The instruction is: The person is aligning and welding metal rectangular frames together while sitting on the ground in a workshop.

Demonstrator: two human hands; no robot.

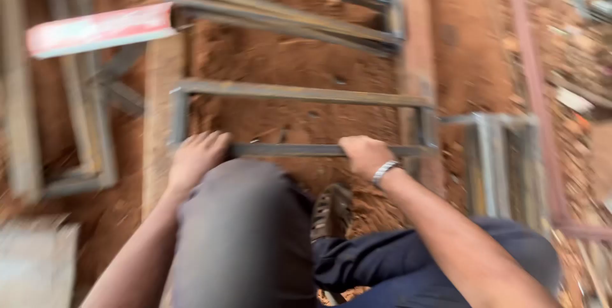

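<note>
1. Reddish-brown dirt ground (287,53) spreads beyond the grip, under soft daylight; the whole view is motion-blurred.
2. More grey metal frames (83,155) lie left of the grip.
3. A red-and-white board (99,29) sits up-left.
4. Rubble and scrap (574,47) litter the far right.

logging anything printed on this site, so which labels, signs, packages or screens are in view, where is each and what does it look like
Long flat red and white strip, perhaps a sign or tape: upper left, lying tilted across the grey metal frames; too blurred to tell more.
No packages or screens show.
Nothing printed shows on the rectangular grey steel frame that the left hand and right hand touch.
</note>
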